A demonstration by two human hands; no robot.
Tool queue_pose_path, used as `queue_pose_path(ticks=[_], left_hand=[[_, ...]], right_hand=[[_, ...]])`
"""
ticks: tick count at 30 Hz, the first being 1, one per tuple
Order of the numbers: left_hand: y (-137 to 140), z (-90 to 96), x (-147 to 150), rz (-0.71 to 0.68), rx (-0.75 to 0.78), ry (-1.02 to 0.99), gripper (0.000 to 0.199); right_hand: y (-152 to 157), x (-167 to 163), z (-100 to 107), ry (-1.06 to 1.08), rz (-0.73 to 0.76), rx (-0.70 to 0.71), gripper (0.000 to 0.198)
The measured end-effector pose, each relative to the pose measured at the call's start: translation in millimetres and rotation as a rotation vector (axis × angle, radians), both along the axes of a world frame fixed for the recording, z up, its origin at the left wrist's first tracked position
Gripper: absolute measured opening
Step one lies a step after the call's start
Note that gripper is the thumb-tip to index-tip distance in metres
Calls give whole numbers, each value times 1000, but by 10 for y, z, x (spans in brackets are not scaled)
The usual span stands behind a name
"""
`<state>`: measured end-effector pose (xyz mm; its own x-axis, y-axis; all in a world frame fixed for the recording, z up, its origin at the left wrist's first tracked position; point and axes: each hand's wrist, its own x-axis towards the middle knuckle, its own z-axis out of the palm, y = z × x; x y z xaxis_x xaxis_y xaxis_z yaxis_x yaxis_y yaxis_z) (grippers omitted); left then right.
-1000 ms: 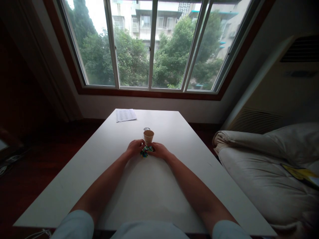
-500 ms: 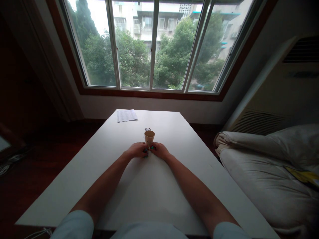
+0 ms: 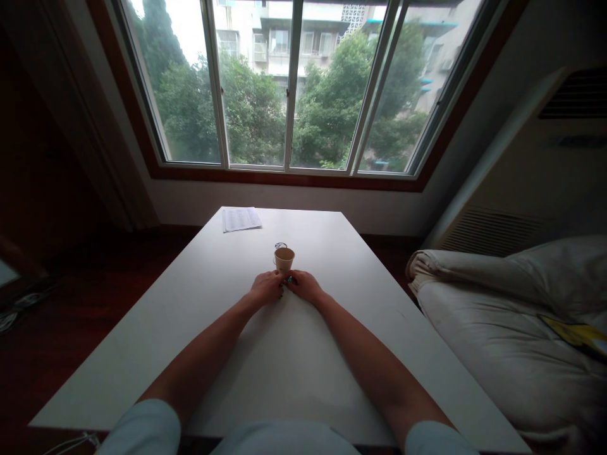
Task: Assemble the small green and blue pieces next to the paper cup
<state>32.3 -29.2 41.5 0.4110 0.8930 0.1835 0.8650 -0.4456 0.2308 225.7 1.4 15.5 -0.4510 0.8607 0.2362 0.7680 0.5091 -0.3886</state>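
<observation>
A brown paper cup (image 3: pixel 284 258) stands upright near the middle of the white table (image 3: pixel 294 360). Just in front of its base, my left hand (image 3: pixel 266 287) and my right hand (image 3: pixel 304 285) meet at their fingertips. The right fingers are closed on a small green piece (image 3: pixel 290 279), whose kind is too small to make out. My left fingers are curled together beside it, with a small dark bit showing under them; what they hold is mostly hidden. A thin dark cable (image 3: pixel 281 245) loops behind the cup.
Several printed paper sheets (image 3: pixel 241 219) lie at the table's far left corner. Beyond the table is a wide window (image 3: pixel 256 114). A padded light seat (image 3: pixel 493 335) with a yellow item (image 3: pixel 576 335) on it stands along the right side.
My left hand has moved slightly right, closer to my right hand, and now covers more of the small dark pieces between them. The cup has stayed in place.
</observation>
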Motion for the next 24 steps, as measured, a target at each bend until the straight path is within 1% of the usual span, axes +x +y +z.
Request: queue_pose_path(ticks=[2,12,17,21,24], left_hand=[[-12,-24,38,23,14,3,37],[-1,-74,54,78,16,-30,21],[-1,-75,62,104,79,-39,16],[12,-65,58,105,142,-81,16],[21,-67,43,134,140,-123,17]], right_hand=[[1,3,-7,2,0,6,20],[-11,-11,20,-19,-17,-5,20],[-6,-21,23,-13,-11,4,19],[9,-19,-5,-11,-13,15,18],[8,-10,-12,-6,-14,11,18]])
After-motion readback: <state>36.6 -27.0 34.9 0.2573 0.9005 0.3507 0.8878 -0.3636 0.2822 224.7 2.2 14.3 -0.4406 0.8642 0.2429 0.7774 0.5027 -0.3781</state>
